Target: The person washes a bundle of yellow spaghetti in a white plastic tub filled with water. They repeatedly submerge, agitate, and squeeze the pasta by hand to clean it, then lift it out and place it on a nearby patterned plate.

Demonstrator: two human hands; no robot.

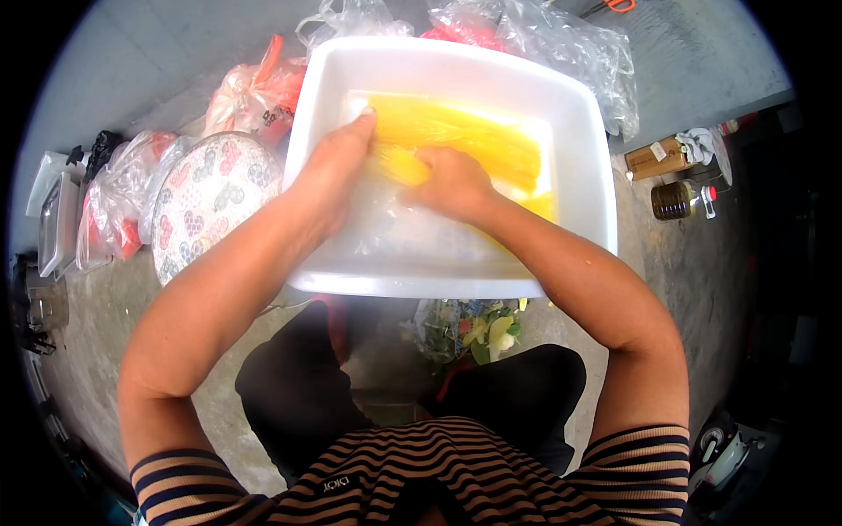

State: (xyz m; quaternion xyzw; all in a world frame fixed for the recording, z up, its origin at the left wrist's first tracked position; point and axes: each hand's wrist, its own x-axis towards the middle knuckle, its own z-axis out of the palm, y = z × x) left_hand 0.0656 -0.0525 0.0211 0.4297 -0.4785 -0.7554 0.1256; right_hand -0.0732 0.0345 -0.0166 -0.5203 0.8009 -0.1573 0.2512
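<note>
A large white plastic tub (421,286) stands before me. Inside it lie bundles of long yellow strands (460,131), perhaps noodles, under what looks like clear plastic film. My left hand (345,158) is in the tub's left part, its thumb at the upper left end of the strands; its other fingers are hidden, so its grip cannot be told. Beside it, my right hand (454,184) is closed around a smaller yellow bundle (402,164), whose end points left toward my left hand. The right forearm crosses the tub's near right edge.
Plastic bags (253,98) lie behind and left of the tub, near a round heart-patterned stool or cover (217,191). At right are a cardboard box (654,159) and a bottle of dark liquid (674,200). Vegetable scraps (487,332) lie below the tub, between my knees. Orange-handled scissors (618,5) are at top.
</note>
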